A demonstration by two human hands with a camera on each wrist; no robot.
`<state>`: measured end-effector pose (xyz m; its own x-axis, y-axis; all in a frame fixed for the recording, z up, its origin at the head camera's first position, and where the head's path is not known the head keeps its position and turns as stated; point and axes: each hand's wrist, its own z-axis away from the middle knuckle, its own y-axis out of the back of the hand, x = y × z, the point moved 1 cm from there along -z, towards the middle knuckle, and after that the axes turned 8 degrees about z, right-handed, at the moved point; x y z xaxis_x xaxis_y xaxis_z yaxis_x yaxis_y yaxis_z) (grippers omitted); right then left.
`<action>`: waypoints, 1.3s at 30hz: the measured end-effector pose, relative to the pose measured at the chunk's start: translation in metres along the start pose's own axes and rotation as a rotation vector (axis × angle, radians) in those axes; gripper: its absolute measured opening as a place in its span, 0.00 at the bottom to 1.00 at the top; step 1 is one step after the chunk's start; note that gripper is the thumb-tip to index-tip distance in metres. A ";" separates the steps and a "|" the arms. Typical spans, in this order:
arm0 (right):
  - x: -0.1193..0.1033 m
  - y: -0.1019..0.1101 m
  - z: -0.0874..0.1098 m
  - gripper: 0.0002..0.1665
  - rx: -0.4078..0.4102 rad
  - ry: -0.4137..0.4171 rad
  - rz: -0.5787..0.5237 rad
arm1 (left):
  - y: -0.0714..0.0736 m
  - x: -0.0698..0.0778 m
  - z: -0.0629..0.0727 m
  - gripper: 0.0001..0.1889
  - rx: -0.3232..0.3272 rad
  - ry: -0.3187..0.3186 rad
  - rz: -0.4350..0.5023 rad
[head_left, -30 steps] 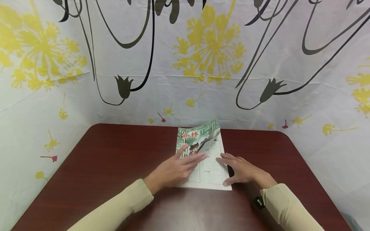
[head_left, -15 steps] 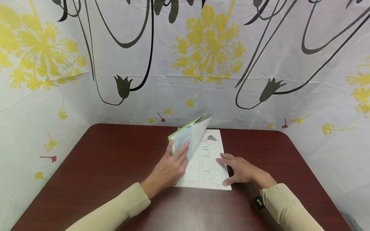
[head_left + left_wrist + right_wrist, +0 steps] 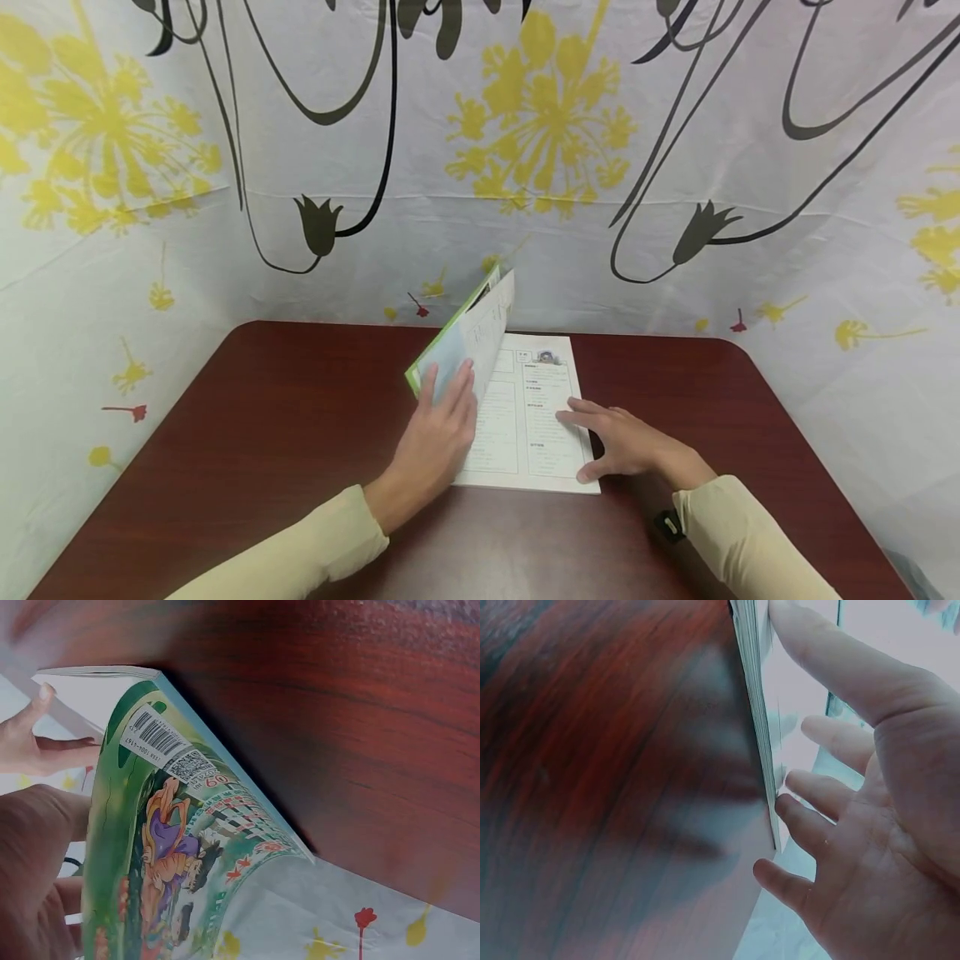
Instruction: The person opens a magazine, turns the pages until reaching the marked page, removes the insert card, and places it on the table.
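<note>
A magazine (image 3: pixel 495 437) lies on the table, its front cover and a leaf lifted and tilted to the left. In the left wrist view the illustrated green cover (image 3: pixel 172 847) bows, with a barcode near its spine. My left hand (image 3: pixel 431 446) presses straight fingers against the inner side of the raised leaf; they pass behind the cover's edge in the left wrist view. The right hand (image 3: pixel 630 442) rests at the magazine's right edge, fingers spread, thumb near the lower corner. In the right wrist view its fingertips (image 3: pixel 795 806) lie along the page stack's side.
A dark red-brown table (image 3: pixel 300 417) with rounded far corners holds the magazine. Behind and beside it hangs a white sheet (image 3: pixel 420 150) printed with yellow flowers and dark stems. A black band (image 3: pixel 670 525) sits on the right wrist.
The left hand has moved left and swung the magazine's cover and a leaf up and over leftward, exposing more of the printed page beneath. The right hand has stayed nearly still.
</note>
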<state>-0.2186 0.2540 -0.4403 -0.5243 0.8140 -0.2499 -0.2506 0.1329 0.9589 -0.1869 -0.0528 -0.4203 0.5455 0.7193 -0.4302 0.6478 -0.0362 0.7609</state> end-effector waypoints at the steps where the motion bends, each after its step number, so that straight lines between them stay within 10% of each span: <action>1: 0.000 0.000 0.000 0.53 0.000 0.001 -0.001 | 0.000 0.000 0.000 0.18 -0.017 -0.001 -0.002; 13: -0.003 0.002 -0.001 0.51 -0.003 0.052 0.035 | -0.007 -0.014 0.002 0.21 -0.373 0.001 0.217; 39: -0.002 0.006 -0.003 0.51 -0.031 0.072 0.043 | -0.032 -0.033 0.014 0.37 -0.489 0.368 0.659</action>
<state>-0.2209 0.2514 -0.4342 -0.5922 0.7754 -0.2191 -0.2514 0.0806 0.9645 -0.2184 -0.0855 -0.4377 0.4669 0.8368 0.2860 -0.0814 -0.2814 0.9561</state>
